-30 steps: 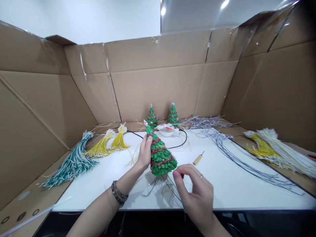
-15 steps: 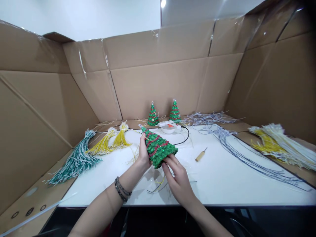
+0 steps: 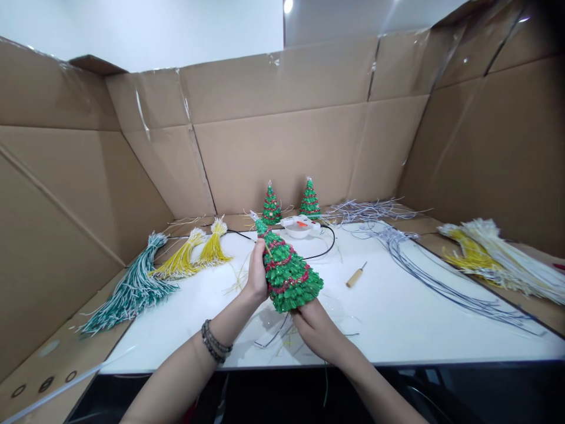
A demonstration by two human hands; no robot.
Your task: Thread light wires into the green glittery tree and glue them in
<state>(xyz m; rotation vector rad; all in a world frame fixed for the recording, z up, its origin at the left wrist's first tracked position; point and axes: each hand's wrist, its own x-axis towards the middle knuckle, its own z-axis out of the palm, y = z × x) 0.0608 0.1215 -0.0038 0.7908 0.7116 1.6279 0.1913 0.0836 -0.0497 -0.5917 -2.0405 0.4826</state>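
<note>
Cardboard walls (image 3: 282,153) are standing around a white worktop (image 3: 397,312). At its middle a green tree (image 3: 286,272) is being held off the surface, its tip leaning toward 11 o'clock. The left hand (image 3: 257,272) is gripping the tree's left side, fingers wrapped behind it. The right hand (image 3: 315,327) is cupping the base from below at 5 o'clock, fingers hidden under it. Wire bundles (image 3: 132,288) are lying at 9 o'clock, two small trees (image 3: 271,205) are standing at 12 o'clock, and an awl (image 3: 355,275) is resting at 3 o'clock.
</note>
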